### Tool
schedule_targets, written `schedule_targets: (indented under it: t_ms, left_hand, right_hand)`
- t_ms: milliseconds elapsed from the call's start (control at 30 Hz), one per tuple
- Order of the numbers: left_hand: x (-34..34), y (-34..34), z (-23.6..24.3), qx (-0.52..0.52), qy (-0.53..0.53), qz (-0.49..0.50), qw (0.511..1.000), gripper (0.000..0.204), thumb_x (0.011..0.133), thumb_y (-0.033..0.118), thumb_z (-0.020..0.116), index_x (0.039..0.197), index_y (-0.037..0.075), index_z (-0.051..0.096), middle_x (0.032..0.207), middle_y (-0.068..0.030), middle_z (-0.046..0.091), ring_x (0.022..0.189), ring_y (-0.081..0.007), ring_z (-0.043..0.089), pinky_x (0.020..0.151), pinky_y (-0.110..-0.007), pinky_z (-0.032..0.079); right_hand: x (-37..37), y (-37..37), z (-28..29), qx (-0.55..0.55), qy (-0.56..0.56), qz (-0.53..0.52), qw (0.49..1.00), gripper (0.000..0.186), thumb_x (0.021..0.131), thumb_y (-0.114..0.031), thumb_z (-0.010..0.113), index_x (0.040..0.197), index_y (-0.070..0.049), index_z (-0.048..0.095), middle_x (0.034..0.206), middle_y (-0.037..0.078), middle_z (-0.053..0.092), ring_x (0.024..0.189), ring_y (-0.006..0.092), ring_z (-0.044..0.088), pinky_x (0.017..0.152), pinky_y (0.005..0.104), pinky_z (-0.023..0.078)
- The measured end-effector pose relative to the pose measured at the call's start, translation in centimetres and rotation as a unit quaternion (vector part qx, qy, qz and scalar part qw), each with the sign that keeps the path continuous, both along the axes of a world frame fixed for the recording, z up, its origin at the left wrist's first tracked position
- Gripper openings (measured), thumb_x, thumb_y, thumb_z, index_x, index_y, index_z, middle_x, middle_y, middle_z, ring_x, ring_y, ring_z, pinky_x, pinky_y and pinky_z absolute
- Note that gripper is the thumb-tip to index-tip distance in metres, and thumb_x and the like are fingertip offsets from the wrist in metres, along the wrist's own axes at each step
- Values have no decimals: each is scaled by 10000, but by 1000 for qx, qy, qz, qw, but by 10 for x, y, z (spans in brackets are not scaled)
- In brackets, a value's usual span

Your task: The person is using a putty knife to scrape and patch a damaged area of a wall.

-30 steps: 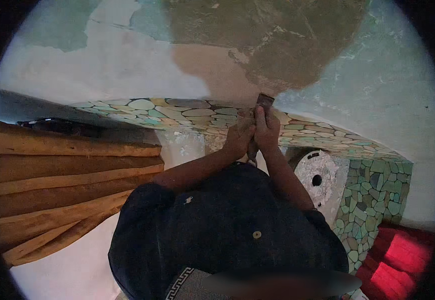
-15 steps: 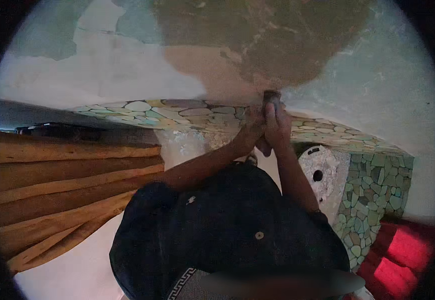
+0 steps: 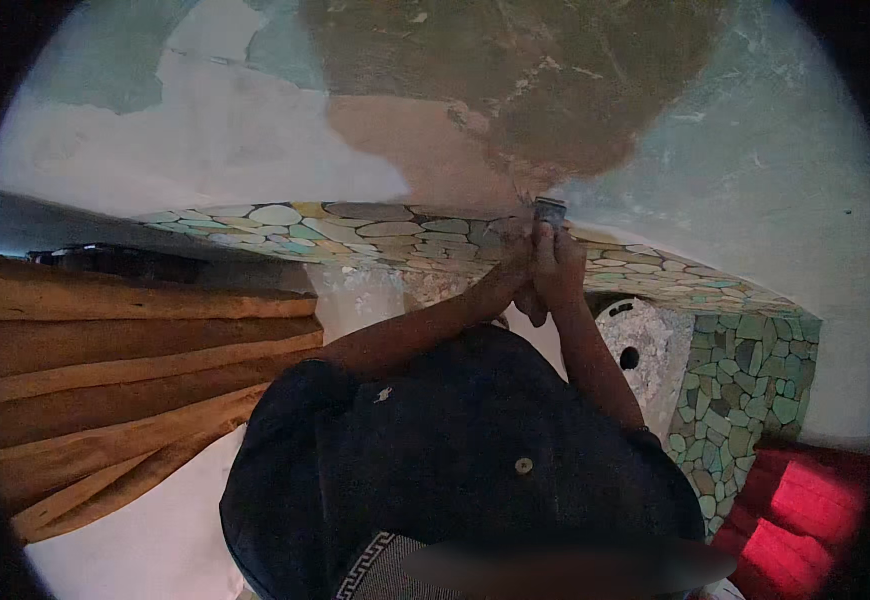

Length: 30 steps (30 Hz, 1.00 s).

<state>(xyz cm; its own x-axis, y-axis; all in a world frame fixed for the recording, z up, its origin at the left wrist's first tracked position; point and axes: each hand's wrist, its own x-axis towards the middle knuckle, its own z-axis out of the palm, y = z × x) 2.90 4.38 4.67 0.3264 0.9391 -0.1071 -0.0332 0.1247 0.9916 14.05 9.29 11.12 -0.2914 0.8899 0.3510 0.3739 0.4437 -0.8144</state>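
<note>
Both my hands are brought together in front of me, close to the wall (image 3: 375, 130). My right hand (image 3: 561, 268) is closed round a small scraper (image 3: 551, 211), its short, dark, flat blade pointing up at the wall. Pressed in from the left, my left hand (image 3: 517, 268) has its fingers closed about the same grip; the handle is mostly hidden by the hands. Above the blade spreads a large brown bare patch (image 3: 575, 110) with flaked pale edges. I cannot tell whether the blade touches the wall.
A band of pebble-like stone cladding (image 3: 375, 228) runs along the wall behind my hands. At left hangs a folded orange-brown curtain (image 3: 135, 340). To the right are a speckled white round-ended object with a dark hole (image 3: 650, 340), green stone cladding (image 3: 745, 390) and red fabric (image 3: 805, 510).
The scraper and both hands have come down slightly, toward me, and the blade sits a little lower below the brown patch. The grip is the same.
</note>
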Motion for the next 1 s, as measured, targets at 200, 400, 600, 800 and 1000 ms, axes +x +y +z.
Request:
schedule_targets:
  t_ms: [200, 400, 600, 800, 1000]
  left_hand:
    - [-6, 3, 1, 35, 66, -27, 997, 490, 978, 387, 349, 1345, 62, 340, 1312, -146, 423, 1183, -286, 413, 970, -384, 361]
    - [6, 6, 12, -139, -274, 24, 951, 442, 945, 278, 467, 1316, 54, 378, 1269, -141, 458, 1137, -248, 456, 922, -366, 403]
    - [-2, 1, 2, 73, -10, 42, 996, 381, 958, 383, 402, 1119, 59, 521, 957, -86, 613, 826, -147, 594, 620, -280, 477]
    - [-6, -4, 26, 12, 73, -2, 997, 467, 946, 299, 459, 1324, 42, 366, 1267, -132, 455, 1125, -254, 477, 905, -387, 426]
    - [0, 2, 1, -55, -162, 61, 983, 425, 921, 404, 478, 1150, 47, 513, 938, -125, 625, 841, -196, 621, 631, -302, 508]
  right_hand:
    - [-11, 12, -1, 123, -80, -5, 989, 294, 926, -199, 470, 747, 14, 564, 624, 200, 552, 544, 382, 550, 504, 445, 413]
    - [0, 9, 5, 57, -110, -37, 992, 295, 919, -232, 486, 786, 13, 582, 680, 206, 578, 574, 391, 565, 536, 452, 433]
    - [-14, 10, 22, 73, -164, 5, 984, 339, 927, -277, 456, 862, 19, 608, 724, 223, 605, 614, 401, 576, 584, 460, 461]
    - [-26, 8, 32, -12, -245, -23, 969, 306, 922, -279, 466, 937, -5, 601, 858, 236, 610, 782, 414, 593, 669, 454, 463]
    - [3, 11, -10, 7, -91, 9, 996, 341, 933, -276, 417, 955, 20, 584, 753, 228, 606, 700, 391, 595, 612, 477, 455]
